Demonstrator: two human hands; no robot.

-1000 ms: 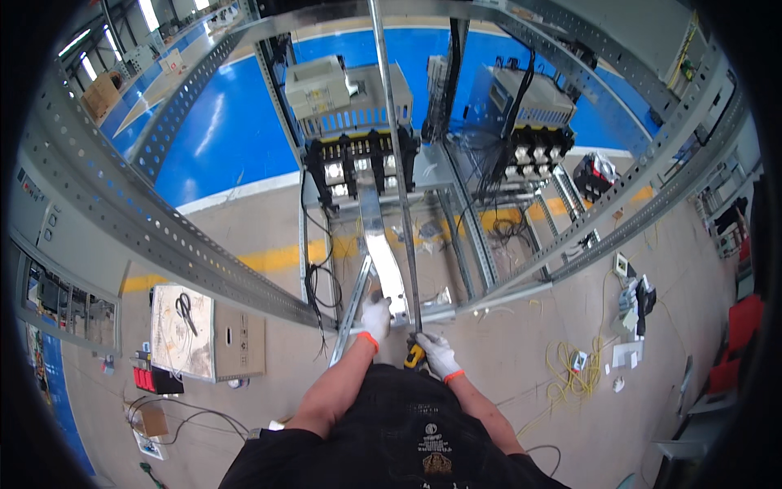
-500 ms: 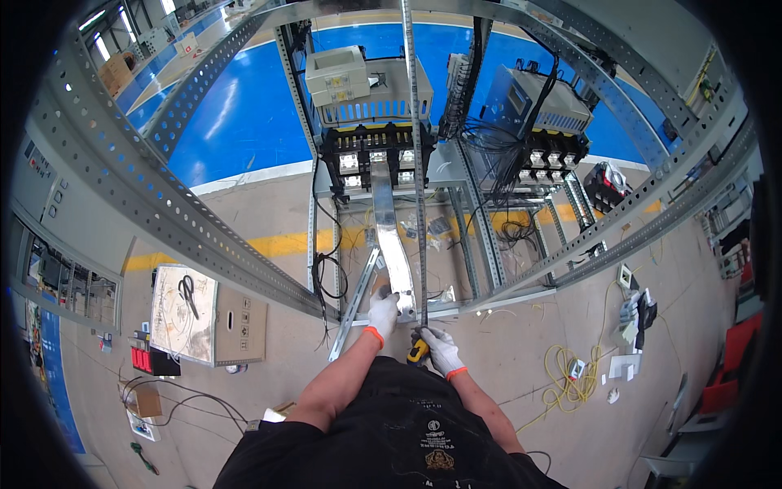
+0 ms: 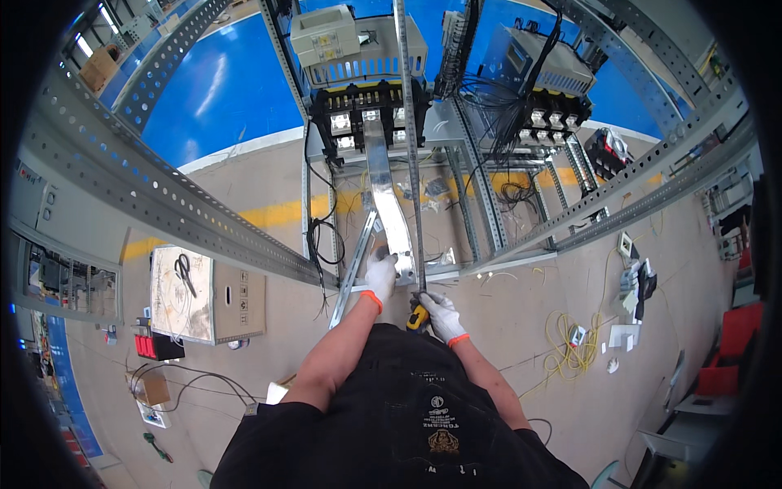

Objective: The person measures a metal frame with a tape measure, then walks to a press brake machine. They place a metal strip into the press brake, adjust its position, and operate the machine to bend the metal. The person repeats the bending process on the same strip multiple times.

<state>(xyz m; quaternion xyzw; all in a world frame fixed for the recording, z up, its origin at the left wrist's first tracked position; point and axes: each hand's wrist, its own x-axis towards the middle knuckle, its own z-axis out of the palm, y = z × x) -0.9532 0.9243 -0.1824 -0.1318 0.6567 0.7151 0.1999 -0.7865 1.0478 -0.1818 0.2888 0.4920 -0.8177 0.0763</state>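
A long, bent, shiny metal busbar (image 3: 391,213) runs from a black breaker with silver terminals (image 3: 324,104) toward me. My left hand (image 3: 380,275), in a white glove with an orange cuff, is closed round its near end. My right hand (image 3: 441,316), gloved alike, grips a yellow and black tape measure (image 3: 418,317) just in front of my body. From its case the pulled-out tape blade (image 3: 411,159) stretches far ahead, passing right of the busbar and over the breaker. Its far end lies beyond the top of the picture.
Perforated steel frame rails (image 3: 195,208) surround the work on both sides. A slanted metal strut (image 3: 355,265) stands left of the busbar. Black cables (image 3: 497,106) hang by a second breaker (image 3: 554,122). Scissors (image 3: 184,273) lie on a box (image 3: 236,303); coiled yellow cord (image 3: 562,350) lies on the floor.
The scene has shifted upward in the picture as my view tilted down. Both hands keep their holds on the busbar and the tape measure.
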